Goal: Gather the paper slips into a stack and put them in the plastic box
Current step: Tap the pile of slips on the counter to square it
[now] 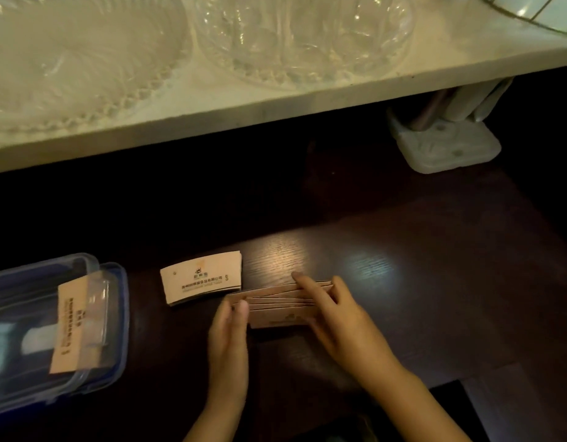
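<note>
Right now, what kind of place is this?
Probably a cafe or shop counter, though I can't be sure: printed tan paper slips lie on a dark wooden table, and clear patterned glass plates sit on a pale shelf above.

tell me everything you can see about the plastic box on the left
The plastic box is clear and rectangular with rounded corners and a blue-tinted rim. It sits open-topped at the left edge of the dark wooden table, partly cut off by the frame. Tan printed paper slips lie inside, seemingly leaning on its right wall, beside something pale and blurred. Neither hand touches it.
</note>
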Action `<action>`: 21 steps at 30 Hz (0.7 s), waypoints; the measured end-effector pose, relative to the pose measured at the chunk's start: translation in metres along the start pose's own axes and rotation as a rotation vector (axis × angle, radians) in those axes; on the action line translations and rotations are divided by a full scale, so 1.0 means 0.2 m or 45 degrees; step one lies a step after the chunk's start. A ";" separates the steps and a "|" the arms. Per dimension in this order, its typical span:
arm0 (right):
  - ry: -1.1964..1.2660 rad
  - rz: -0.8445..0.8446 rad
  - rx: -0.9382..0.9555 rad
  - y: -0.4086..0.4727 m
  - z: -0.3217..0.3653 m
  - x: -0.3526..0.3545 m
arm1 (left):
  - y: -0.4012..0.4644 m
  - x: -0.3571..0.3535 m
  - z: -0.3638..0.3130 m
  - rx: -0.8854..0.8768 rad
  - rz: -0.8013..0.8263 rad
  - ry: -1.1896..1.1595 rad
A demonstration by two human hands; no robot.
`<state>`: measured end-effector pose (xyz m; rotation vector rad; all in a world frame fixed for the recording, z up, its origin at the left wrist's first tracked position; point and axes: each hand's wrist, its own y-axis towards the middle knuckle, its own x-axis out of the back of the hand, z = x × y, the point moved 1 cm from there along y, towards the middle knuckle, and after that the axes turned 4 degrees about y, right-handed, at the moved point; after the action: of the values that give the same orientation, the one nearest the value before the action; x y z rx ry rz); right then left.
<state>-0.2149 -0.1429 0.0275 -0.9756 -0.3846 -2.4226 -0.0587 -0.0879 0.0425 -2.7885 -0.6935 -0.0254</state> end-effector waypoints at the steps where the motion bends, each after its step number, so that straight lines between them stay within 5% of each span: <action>1: -0.065 -0.014 0.033 0.00 0.03 -0.01 | -0.01 -0.01 -0.01 -0.016 -0.119 -0.034; 7: -0.187 -0.032 0.009 -0.06 0.05 -0.13 | -0.02 -0.02 0.15 0.060 -0.474 0.025; 11: -0.085 -0.300 -0.099 -0.12 0.03 -0.24 | -0.03 0.00 0.24 0.048 -0.464 0.189; 15: 0.201 -0.469 -0.219 -0.14 0.09 -0.30 | -0.04 0.00 0.21 0.061 -0.358 -0.021; 21: 0.229 -0.587 -0.172 -0.14 0.12 -0.28 | -0.04 0.04 0.20 0.055 -0.257 -0.187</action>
<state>-0.1814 -0.0909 0.0015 -0.7781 -0.4226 -2.9594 -0.0577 -0.0666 0.0068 -2.6882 -0.9966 0.1547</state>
